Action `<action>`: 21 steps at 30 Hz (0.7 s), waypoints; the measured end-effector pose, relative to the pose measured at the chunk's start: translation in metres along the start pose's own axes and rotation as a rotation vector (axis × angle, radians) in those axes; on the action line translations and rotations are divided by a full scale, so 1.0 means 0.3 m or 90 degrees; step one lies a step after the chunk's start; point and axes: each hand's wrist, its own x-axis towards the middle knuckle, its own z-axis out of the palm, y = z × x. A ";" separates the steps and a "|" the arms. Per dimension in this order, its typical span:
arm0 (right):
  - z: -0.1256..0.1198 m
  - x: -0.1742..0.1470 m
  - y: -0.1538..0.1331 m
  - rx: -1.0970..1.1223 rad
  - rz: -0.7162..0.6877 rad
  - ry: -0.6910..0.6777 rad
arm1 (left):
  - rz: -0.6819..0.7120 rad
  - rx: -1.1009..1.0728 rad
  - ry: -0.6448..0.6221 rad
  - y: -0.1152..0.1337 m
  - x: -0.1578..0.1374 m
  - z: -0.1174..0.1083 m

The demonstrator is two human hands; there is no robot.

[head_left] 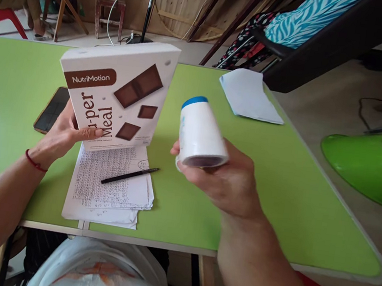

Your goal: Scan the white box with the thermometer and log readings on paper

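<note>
Wht NutriMotion box (119, 99) (brn choc pics (139, 86))

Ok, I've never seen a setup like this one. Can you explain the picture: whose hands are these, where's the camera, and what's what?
No machine here: these are a person's own bare hands. The single picture comes from a camera worn on that person's head, looking forward and down, so the forearms reach in from the bottom. The left hand holds a NutriMotion box, thumb across its printed front. The right hand grips a white tapering object with a blue end; I can't tell exactly what it is. On the green table lie handwritten papers with a black pen on top, a phone by the left hand, and white paper near the far edge.
</note>
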 end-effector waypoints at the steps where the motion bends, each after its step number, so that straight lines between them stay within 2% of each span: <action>1: -0.018 0.013 0.008 -0.089 -0.003 -0.008 | 0.013 -0.005 0.015 -0.006 0.005 -0.003; 5: -0.050 0.058 0.064 -0.393 -0.004 -0.084 | 0.045 -0.003 0.035 -0.029 0.019 -0.009; 8: -0.037 0.073 0.111 -0.501 -0.001 -0.140 | 0.053 0.016 0.033 -0.038 0.022 -0.009; 12: -0.010 0.075 0.150 -0.560 -0.023 -0.181 | 0.047 0.034 0.009 -0.046 0.023 -0.013; 21: 0.010 0.069 0.188 -0.576 -0.065 -0.206 | -0.011 0.096 -0.020 -0.050 0.028 -0.030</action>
